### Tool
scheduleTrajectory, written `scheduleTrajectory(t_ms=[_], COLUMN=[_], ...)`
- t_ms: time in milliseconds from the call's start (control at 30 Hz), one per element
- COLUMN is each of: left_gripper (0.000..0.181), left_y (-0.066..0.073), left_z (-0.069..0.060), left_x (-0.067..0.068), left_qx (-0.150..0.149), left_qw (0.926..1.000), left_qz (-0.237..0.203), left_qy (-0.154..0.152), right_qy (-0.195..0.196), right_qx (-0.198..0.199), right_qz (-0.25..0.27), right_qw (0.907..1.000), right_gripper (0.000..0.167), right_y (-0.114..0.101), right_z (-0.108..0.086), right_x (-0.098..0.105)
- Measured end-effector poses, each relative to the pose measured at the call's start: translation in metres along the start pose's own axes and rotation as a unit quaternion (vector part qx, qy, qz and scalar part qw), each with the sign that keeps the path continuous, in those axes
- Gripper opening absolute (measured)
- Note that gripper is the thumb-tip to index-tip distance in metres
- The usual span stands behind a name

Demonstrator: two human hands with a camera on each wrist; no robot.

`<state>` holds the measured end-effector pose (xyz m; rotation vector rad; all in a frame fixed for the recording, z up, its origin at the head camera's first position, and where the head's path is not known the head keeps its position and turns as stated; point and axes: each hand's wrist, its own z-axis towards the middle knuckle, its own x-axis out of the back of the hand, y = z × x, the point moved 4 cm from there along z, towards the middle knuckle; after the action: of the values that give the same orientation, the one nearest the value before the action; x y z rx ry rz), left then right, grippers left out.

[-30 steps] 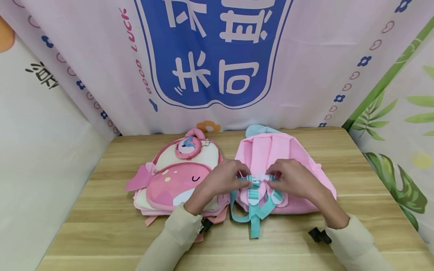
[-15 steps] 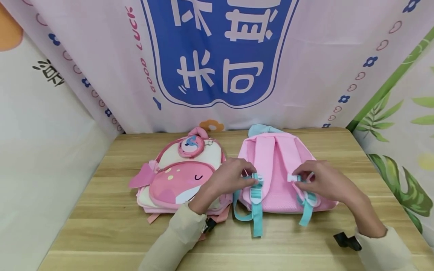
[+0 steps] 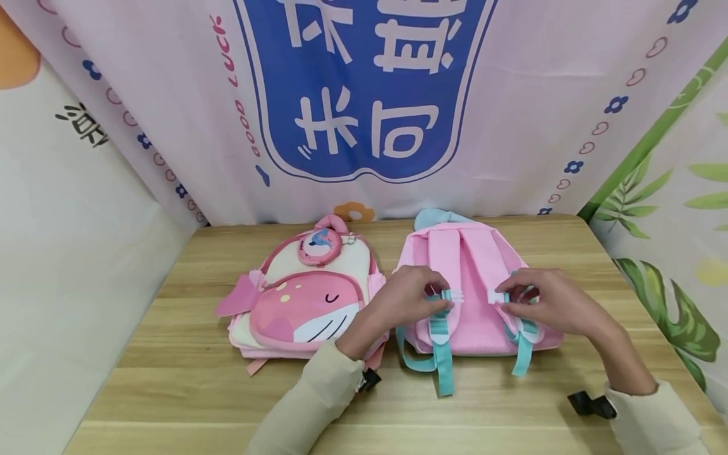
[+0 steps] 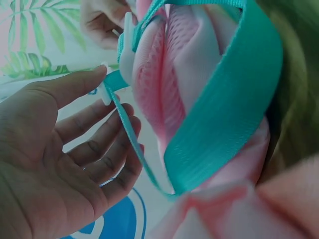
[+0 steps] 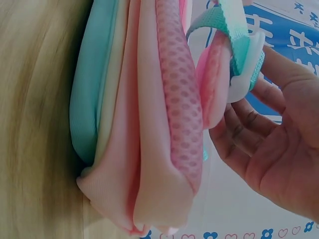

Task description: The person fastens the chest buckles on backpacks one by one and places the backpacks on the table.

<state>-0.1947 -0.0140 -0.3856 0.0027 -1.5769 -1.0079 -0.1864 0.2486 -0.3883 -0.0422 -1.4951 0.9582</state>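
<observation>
Just left of your left grip, a pink-and-cream whale backpack (image 3: 318, 316) lies front up on the table (image 3: 170, 392); its pink fin (image 3: 236, 296) sticks out on the side away from the grip, and its round pouch (image 3: 320, 246) sits farther from you than the grip does. Your left sleeve (image 3: 318, 395) comes up from the near side, your forearm crossing in front of that backpack's near corner. Your left grip (image 3: 412, 296) is closed to a pinch, thumb and forefinger on a white pronged buckle half (image 3: 457, 296); the left wrist view shows the remaining 3 fingers spread loosely, with a loop of teal webbing (image 4: 227, 109) hanging beside them. Between your 2 grips lies the middle of a pink backpack (image 3: 474, 328), its back panel upward and its 2 pink shoulder straps (image 3: 445, 256) running away from you. A light-blue flap (image 3: 432, 218) shows at its far end, beyond both grips. The white buckle half opposite (image 3: 493, 296) points toward the pronged piece, with a gap between them. Your right grip (image 3: 552, 298) pinches that piece between thumb and fingers, though the right wrist view partly hides the fingertips. Just nearer to you than this grip, a white strap adjuster (image 3: 526, 328) carries a teal strap end (image 3: 522, 358) that hangs past the backpack's near edge.
</observation>
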Motion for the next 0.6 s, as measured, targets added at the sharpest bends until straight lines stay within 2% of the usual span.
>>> scheduleTrajectory(t_ms=[333,600], left_gripper=[0.020,0.022], left_y=[0.009,0.014], left_z=[0.009,0.014], left_x=[-0.015,-0.021], left_qx=[-0.028,-0.028], left_qw=[0.9989,0.9987], left_qz=[-0.018,-0.015], left_qy=[0.033,0.039], right_qy=[0.017,0.009], right_qx=[0.035,0.019], right_qz=[0.019,0.033], right_qw=[0.9991,0.9992], right_gripper=[0.027,0.027], right_y=[-0.005,-0.009], right_z=[0.001,0.003], right_x=[-0.002,-0.003])
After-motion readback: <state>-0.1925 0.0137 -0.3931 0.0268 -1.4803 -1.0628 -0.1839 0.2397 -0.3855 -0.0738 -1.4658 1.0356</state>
